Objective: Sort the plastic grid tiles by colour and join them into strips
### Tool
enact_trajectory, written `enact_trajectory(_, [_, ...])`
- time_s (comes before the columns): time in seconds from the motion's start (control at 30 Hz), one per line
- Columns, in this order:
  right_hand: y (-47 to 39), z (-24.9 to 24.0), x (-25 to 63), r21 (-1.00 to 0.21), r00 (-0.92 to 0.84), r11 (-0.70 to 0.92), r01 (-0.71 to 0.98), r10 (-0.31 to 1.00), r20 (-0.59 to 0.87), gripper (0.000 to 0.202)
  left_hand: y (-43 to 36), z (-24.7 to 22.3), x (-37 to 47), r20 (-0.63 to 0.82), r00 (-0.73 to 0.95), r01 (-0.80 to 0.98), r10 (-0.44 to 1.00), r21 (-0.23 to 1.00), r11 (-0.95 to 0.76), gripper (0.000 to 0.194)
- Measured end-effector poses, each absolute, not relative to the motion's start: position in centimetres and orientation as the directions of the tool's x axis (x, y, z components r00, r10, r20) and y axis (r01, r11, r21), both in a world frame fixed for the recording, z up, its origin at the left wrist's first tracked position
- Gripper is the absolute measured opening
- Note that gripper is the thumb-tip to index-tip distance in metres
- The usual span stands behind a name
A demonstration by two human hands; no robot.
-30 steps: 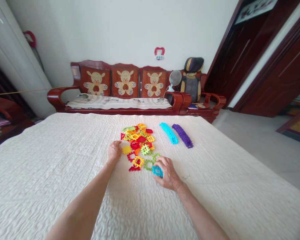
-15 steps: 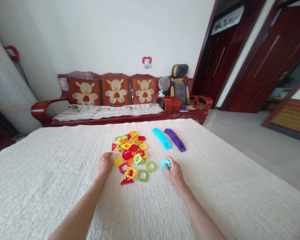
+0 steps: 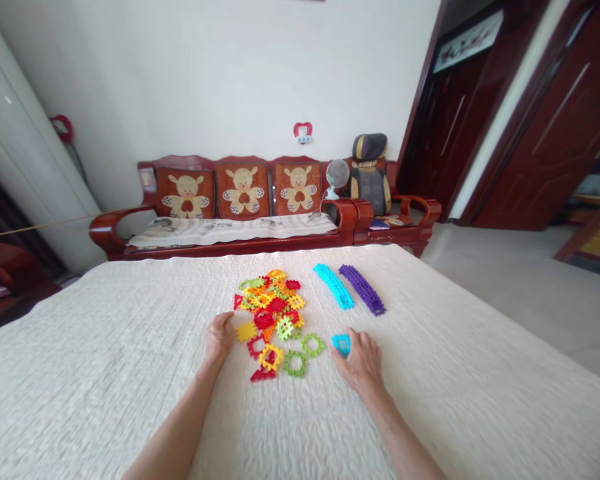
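Note:
My right hand (image 3: 363, 360) is closed on a light-blue interlocking tile (image 3: 341, 344), thumb at its near edge and fingers at its far right side. Just left of it lie green open-frame tiles (image 3: 313, 345). My left hand (image 3: 220, 337) rests on the cover at the left side of a loose pile of red, yellow, orange and green tiles (image 3: 277, 307). Its fingers are loosely bent, forefinger reaching toward the pile, with nothing visible in them. A solid yellow tile (image 3: 246, 332) lies just right of that hand.
Beyond my right hand lie a light-blue row of tiles (image 3: 334, 287) and a purple row (image 3: 363, 290), side by side. A pale quilted cover (image 3: 105, 360) lies under everything. Behind its far edge stand a wooden sofa (image 3: 113, 227) and a small fan (image 3: 337, 175).
The whole view has shifted, so everything sits a little further right and lower. The blue tile has turned slightly in my right hand. My left hand stays beside the pile.

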State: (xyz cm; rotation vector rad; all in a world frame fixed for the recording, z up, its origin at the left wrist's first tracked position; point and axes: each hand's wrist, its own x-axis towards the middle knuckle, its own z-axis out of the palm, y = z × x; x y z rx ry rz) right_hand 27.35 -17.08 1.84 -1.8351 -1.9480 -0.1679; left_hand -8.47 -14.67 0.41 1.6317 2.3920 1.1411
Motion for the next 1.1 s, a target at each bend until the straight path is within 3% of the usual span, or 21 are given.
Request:
enact_trajectory(0.33, [-16.2,0.6,27.9,-0.275,-0.088,0.271,0.923,0.841,0.534,0.041,-10.9,1.4,-9.5,0.321,-0.509,0.801,0.799,0.517,0.303,0.04])
enact_trajectory(0.67, [-13.7,0.1,28.5,-0.498,-0.035,0.365,0.787,0.832,0.554,0.041,-9.1,-0.4,-10.9,0.309,-0.497,0.815,0.811,0.488,0.314,0.041])
enact_trajectory(0.9, [-5.6,0.5,28.9,-0.476,0.07,0.312,0.822,0.775,0.629,0.044,-8.9,-0.6,-11.1,0.313,-0.472,0.838,0.824,0.451,0.308,0.041])
enact_trajectory(1.1, [-4.3,-0.3,28.9,-0.488,0.115,0.291,0.823,0.756,0.644,0.045,-9.0,-0.2,-10.8,0.281,-0.481,0.831,0.831,0.449,0.329,0.04])
